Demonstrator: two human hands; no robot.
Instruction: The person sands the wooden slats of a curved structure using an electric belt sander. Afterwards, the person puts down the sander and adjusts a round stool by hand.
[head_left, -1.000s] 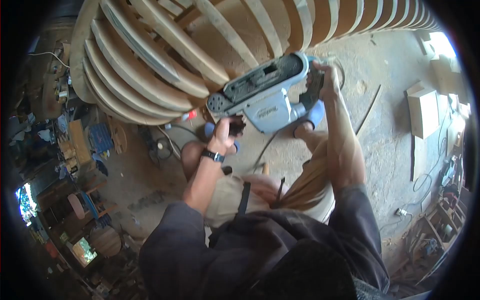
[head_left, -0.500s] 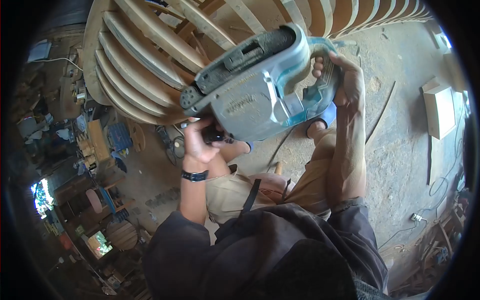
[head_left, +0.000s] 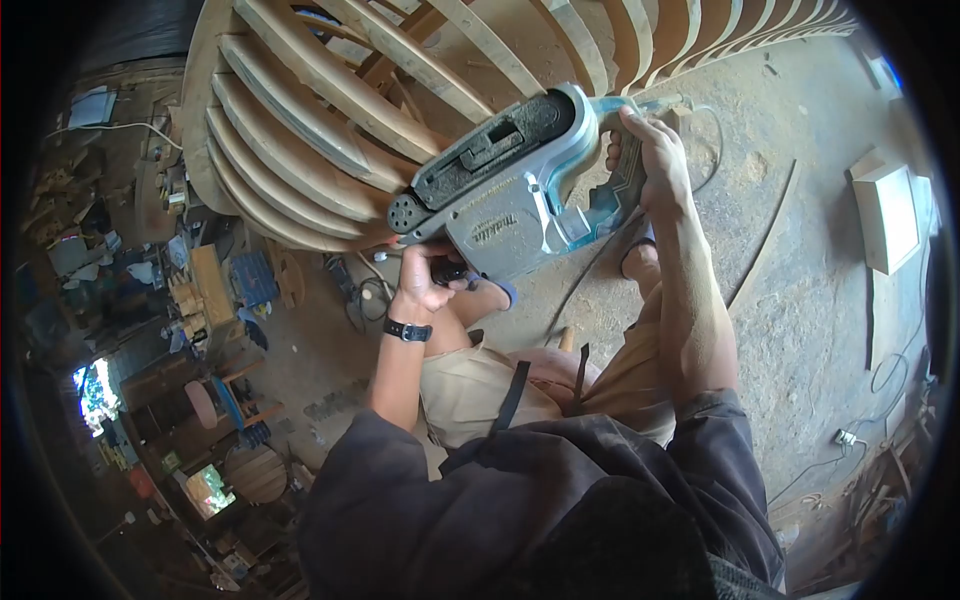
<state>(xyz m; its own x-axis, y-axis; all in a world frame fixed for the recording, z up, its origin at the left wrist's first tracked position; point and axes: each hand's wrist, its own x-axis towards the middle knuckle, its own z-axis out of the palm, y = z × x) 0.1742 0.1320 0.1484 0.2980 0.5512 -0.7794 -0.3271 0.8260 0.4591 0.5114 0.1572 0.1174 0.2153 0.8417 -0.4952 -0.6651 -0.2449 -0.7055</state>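
Observation:
A grey and teal belt sander (head_left: pixel 505 225) is held between my two hands at the centre, its open black side turned up. My left hand (head_left: pixel 428 280), with a black watch on the wrist, grips the dark knob at the sander's front end. My right hand (head_left: pixel 655 160) is wrapped round its rear handle. Just beyond the sander lies a large ribbed wooden frame (head_left: pixel 370 105) with curved slats. The sander's far edge overlaps the slats in view; whether it touches them I cannot tell.
A white box (head_left: pixel 888 222) stands at the right, near a cable with a plug (head_left: pixel 846 438). A thin strip (head_left: pixel 765 245) lies on the dusty floor (head_left: pixel 800 310). Wood pieces, a blue crate (head_left: pixel 254 278) and a round wooden stool (head_left: pixel 256 473) are at the left.
The sander rose towards the camera, then dropped back lower, nearer the ribbed frame. Both hands moved with it and kept their hold. The view has shifted slightly.

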